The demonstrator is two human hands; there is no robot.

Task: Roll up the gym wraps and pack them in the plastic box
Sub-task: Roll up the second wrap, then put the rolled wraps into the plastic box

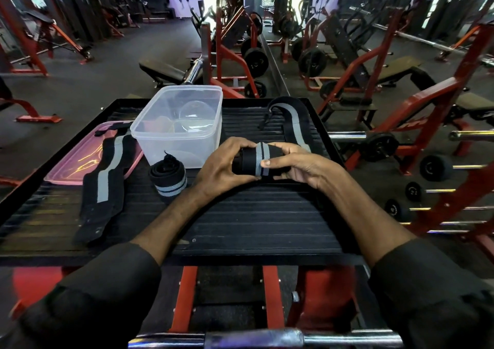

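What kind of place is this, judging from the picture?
Most likely a weight-training gym: red steel machines loaded with black weight plates, a black padded bench, and a rack of black dumbbells.

On the table (pixel 240 223), the plastic box (pixel 179 126) stands behind a rolled wrap (pixel 168 181), its lid (pixel 80 161) left under a flat wrap (pixel 104 183).

Black ribbed counter (pixel 240 223) is carrying a clear plastic box (pixel 179 132) at 12 o'clock, pink lid (pixel 80 161) at 10, flat wrap (pixel 104 183) overlapping it, rolled wrap (pixel 167 180) centre-left, and a partly unrolled wrap (pixel 291 116) at 1.
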